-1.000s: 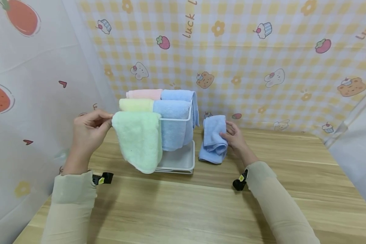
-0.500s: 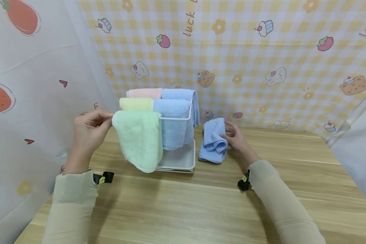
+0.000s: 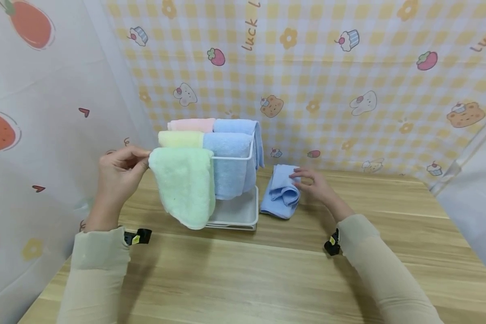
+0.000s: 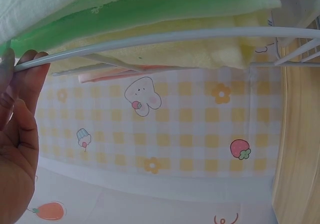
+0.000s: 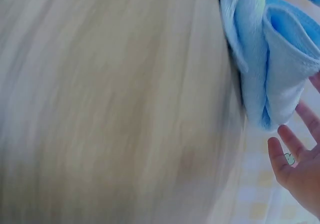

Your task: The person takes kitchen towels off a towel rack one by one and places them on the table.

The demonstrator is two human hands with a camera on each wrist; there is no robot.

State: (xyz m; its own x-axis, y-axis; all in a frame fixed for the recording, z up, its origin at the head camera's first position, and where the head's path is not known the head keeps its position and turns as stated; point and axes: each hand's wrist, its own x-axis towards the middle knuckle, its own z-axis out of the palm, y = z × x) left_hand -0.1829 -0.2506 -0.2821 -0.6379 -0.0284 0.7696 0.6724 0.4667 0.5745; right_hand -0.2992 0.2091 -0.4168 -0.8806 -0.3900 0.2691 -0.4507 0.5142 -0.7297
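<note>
My left hand (image 3: 119, 175) pinches the top left corner of a white wire towel rack (image 3: 231, 158); the left wrist view shows its fingers around the rack's bar (image 4: 165, 36). Over the front of the rack hangs a light green towel (image 3: 184, 189). To the right, a folded blue towel (image 3: 282, 191) lies on the table, its upper layer curled into a loop. My right hand (image 3: 317, 185) is at that towel's right edge, thumb and fingers spread apart. Up close in the right wrist view, the fingertips (image 5: 284, 130) are right beside the blue towel (image 5: 252, 69).
Behind the green towel, the rack carries a yellow towel (image 3: 181, 138), a pink towel (image 3: 192, 124) and two blue ones. A pale tray (image 3: 236, 211) forms its base. A yellow checked curtain (image 3: 320, 81) backs the wooden table (image 3: 243, 279).
My right hand has loosened from the folded blue towel and shifted slightly right. The towel's upper layer has sunk lower and flatter. My left hand and the rack have stayed put.
</note>
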